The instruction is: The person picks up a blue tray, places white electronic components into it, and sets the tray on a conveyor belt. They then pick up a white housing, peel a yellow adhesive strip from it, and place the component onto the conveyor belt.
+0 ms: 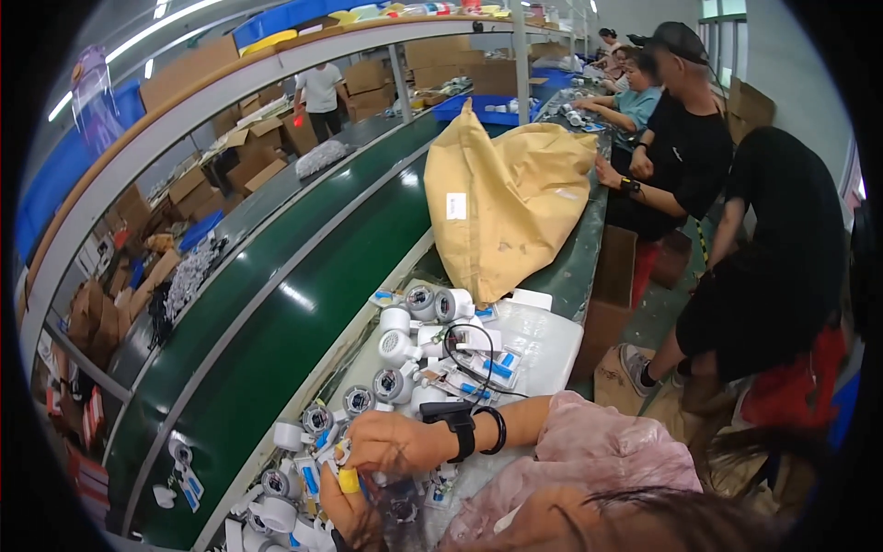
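Observation:
My right hand, with a black band at the wrist, is pinched closed over a pile of white parts. Close below it is my left hand, its fingers bent in toward the right fingertips. A yellow wrap shows between the two hands. Whatever the fingers hold is too small and covered to make out. Around them lie white rounded housings with grey rims and wiring inside, some tipped on their sides. Small clear packs with blue pieces and a thin black cable lie just beyond.
A large tan sack stands on the bench ahead. To the left runs a green conveyor belt carrying a few loose white parts. Overhead is a curved shelf rail. Several people sit along the right, the nearest person in black.

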`<state>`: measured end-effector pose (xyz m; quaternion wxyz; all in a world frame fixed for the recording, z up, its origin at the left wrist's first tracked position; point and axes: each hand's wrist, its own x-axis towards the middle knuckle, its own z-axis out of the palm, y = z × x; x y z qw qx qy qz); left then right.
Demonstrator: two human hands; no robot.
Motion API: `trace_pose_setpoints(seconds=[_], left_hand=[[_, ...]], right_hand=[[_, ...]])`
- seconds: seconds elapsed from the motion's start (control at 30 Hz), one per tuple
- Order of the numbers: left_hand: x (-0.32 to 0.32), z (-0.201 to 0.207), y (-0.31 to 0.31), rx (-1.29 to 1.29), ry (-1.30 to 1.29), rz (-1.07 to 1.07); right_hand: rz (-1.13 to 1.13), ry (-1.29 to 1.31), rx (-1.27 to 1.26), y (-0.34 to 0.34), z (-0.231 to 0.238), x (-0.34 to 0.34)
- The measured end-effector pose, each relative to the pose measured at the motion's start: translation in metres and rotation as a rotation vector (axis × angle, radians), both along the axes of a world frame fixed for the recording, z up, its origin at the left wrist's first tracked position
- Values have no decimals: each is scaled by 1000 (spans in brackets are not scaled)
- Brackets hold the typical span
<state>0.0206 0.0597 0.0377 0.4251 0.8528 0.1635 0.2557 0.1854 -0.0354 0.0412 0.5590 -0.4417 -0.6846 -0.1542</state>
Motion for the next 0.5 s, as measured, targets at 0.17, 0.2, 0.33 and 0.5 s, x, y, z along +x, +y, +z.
trace_pose_setpoints(seconds=[0.17,0.2,0.33,0.5], left_hand=[[-2,-9,8,-105,-3,-32],[-1,-7,7,-208,64,-38],[-2,4,0,-200,34,-5],[2,6,-1,-33,-126,-67]], right_hand=[[-2,-29,-2,6,2,-2],[-2,-31,0,5,2,-3],[6,7,7,6,0,-5],[17,11,7,5,1,-5]])
